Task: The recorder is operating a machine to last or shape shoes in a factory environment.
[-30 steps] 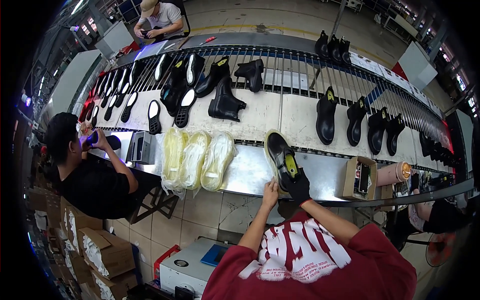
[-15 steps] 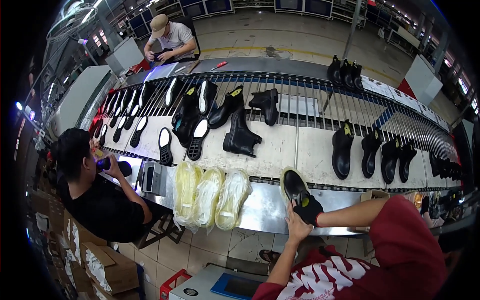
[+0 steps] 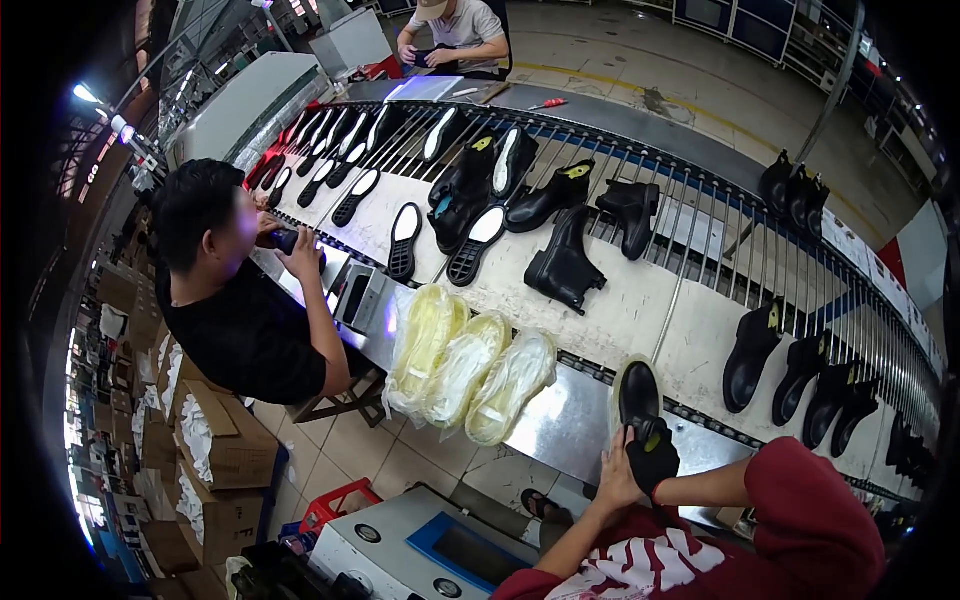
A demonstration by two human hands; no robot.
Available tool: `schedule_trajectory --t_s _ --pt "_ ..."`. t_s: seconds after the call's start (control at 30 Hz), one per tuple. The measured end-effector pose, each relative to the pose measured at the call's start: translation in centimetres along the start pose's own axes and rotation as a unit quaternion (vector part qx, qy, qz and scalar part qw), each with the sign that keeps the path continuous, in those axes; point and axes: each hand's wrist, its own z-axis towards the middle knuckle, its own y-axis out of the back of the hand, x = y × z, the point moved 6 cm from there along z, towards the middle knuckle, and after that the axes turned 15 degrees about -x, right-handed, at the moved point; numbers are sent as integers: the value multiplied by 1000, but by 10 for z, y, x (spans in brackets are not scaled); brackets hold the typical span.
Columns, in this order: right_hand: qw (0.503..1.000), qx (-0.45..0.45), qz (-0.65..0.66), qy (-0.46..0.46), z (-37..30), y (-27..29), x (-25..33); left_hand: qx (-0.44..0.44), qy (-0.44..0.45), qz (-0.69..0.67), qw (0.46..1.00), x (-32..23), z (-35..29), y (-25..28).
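A black boot point(image 3: 638, 388) with a pale yellowish rim around its sole is held at the near edge of the metal bench, toe pointing away from me. My right hand point(image 3: 654, 461), in a black glove, is closed around its upper part. My bare left hand point(image 3: 618, 474) presses against the boot's left side, its fingers partly hidden. Just left of the boot lie several yellowish sole-shaped pieces in clear plastic wrap point(image 3: 512, 385). Beyond them, a black ankle boot point(image 3: 566, 262) rests on its side on the conveyor.
A roller conveyor with white sheets point(image 3: 640, 305) carries black boots and loose soles point(image 3: 404, 240). More boots point(image 3: 752, 355) stand at right. A person in black point(image 3: 245, 320) handles a dark shoe at left; another point(image 3: 455, 35) sits across. Behind the bench stands a grey machine point(image 3: 400, 550).
My view has turned and tilted, so the bench now slopes down to the right. Both hands still hold the boot. The person at left has raised the head and holds the dark shoe closer.
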Motion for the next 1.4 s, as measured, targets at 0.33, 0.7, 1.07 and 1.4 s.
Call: schedule_trajectory --t_s 0.33,0.7,1.07,1.4 --pt "994 6 51 101 -4 -24 30 -5 15 -71 997 5 0 13" --pt "999 -24 35 21 6 -9 29 -38 -29 -32 998 5 16 -5" --pt "993 -36 91 64 13 -5 37 -64 -50 -71 994 7 23 -12" --pt "991 -41 78 103 -3 -18 12 -69 -129 -73 987 22 5 -17"
